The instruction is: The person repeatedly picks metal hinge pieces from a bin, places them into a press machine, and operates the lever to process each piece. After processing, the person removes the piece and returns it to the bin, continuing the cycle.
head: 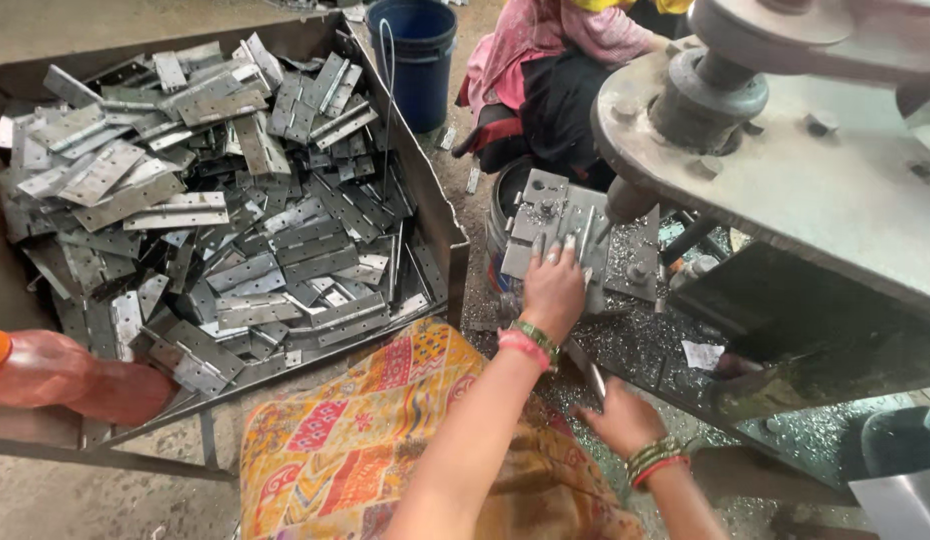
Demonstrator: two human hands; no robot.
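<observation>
the left hand (pixel 553 290) lies flat with fingers spread, pressing a grey metal hinge plate (pixel 575 232) onto the steel jig block (pixel 633 262) under the drill spindle (pixel 631 198), while the right hand (pixel 621 417) pinches another thin metal strip (pixel 586 368) beside the big tray of loose hinges (pixel 433 215).

A small white paper slip (pixel 702 354) lies on the shaving-strewn machine bed, right of centre.

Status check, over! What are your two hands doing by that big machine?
Left hand flat on the metal piece on the jig plate. Right hand holds a thin strip. Nothing blocking.
</observation>
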